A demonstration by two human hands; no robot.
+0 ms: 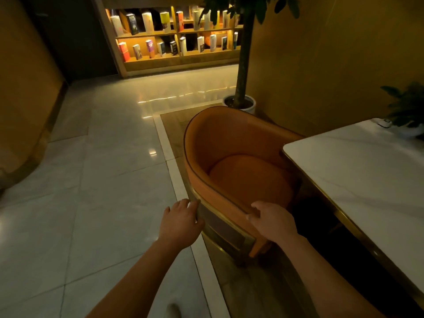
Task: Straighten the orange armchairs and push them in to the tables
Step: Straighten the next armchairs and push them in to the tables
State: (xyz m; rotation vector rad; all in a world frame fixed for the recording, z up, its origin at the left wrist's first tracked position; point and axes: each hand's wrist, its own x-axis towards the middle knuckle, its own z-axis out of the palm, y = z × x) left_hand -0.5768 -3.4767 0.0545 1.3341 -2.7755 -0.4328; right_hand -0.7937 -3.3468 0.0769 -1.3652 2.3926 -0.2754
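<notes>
An orange armchair (231,143) with a curved back and round seat cushion stands beside a white marble table (358,171) with a gold edge. The chair's open front faces the table, its right arm tucked under the tabletop corner. My left hand (181,219) lies with straight fingers against the outer side of the chair's near arm, at the gold trim. My right hand (270,220) grips the top rim of that same arm, thumb on the outside and fingers curled over it.
A potted tree (241,103) in a white pot stands just behind the chair. A small plant (406,106) sits on the table's far corner. The chair and table stand on a brown carpet (174,120); glossy tile floor (103,168) stretches left toward a lit bookshelf (174,37).
</notes>
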